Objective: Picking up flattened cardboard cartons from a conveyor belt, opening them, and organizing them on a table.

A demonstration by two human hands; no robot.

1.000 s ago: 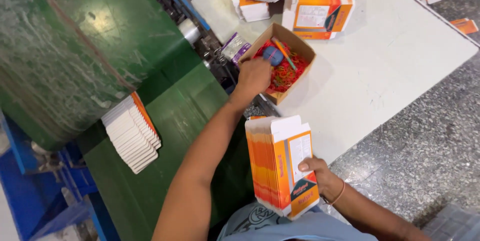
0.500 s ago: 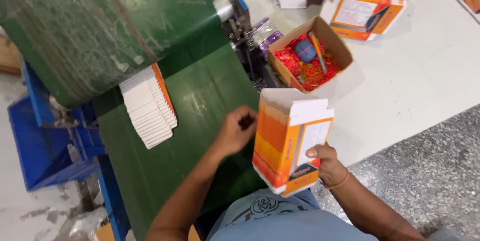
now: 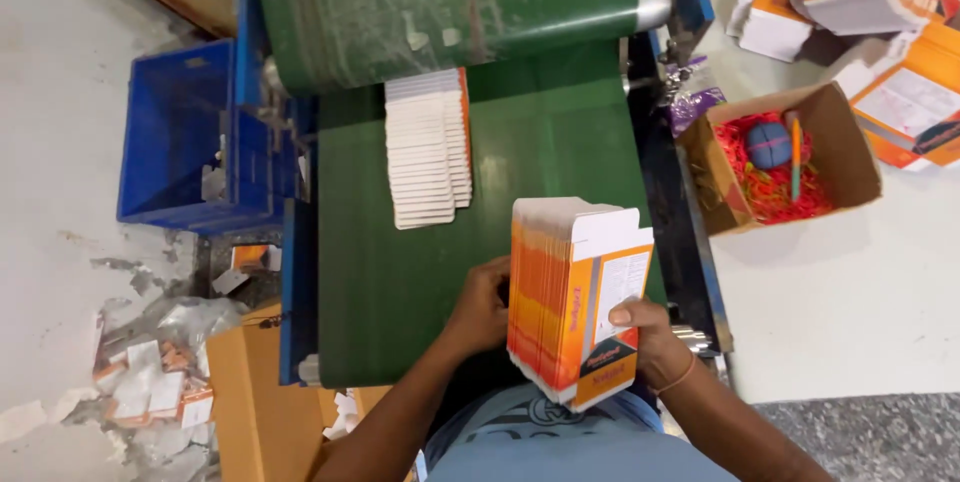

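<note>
I hold a thick stack of flat orange and white cartons upright on its edge, above the near end of a green conveyor belt. My left hand presses against the stack's left face. On the right face, my right hand grips with the thumb across the front carton. A second row of flat cartons lies overlapped on the belt farther up, apart from my hands.
A small cardboard box of red rubber bands, a blue ball and a pen sits on the white table at right. More carton stacks lie at top right. A blue crate stands left of the belt, with scrap paper on the floor.
My left hand has come back from the box of rubber bands to the stack's left face. The view has swung left, and the carton row on the belt has ridden nearer.
</note>
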